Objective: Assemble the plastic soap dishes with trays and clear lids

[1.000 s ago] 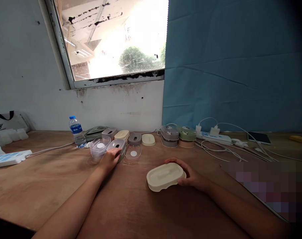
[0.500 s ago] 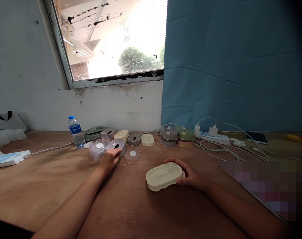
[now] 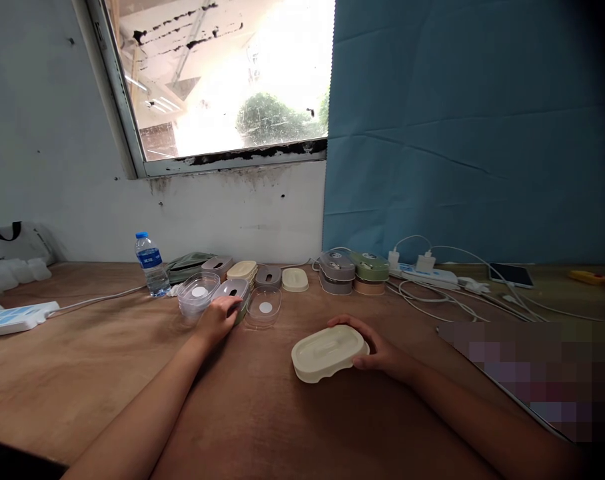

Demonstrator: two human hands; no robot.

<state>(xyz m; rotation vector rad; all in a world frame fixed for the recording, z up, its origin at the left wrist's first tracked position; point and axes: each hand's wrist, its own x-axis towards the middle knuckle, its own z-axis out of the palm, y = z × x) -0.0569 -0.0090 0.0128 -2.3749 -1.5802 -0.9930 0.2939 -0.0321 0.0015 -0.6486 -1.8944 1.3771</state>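
My right hand (image 3: pixel 375 350) grips a cream oval plastic lid (image 3: pixel 325 357) by its right end. The lid is tilted a little above the table, with a raised oval on its top and a notch in its lower edge. My left hand (image 3: pixel 220 319) is at the near side of a lavender-grey slotted lid (image 3: pixel 230 288), its fingers curled on the lid's edge. Beside that hand, on the left, is a stack of clear plastic lids (image 3: pixel 195 300). To its right are more clear lids (image 3: pixel 264 313). My left fingertips are partly hidden.
Behind are stacked cream lids (image 3: pixel 242 270), a grey slotted lid (image 3: pixel 268 277) and a single cream lid (image 3: pixel 295 280). Grey (image 3: pixel 337 270) and green (image 3: pixel 370 270) lunch boxes stand farther right. A water bottle (image 3: pixel 151 267), power strip (image 3: pixel 427 275) and cables lie around.
My left hand has shifted slightly at the lavender-grey slotted lid. My right hand keeps the cream lid in nearly the same place. The view has moved a touch.
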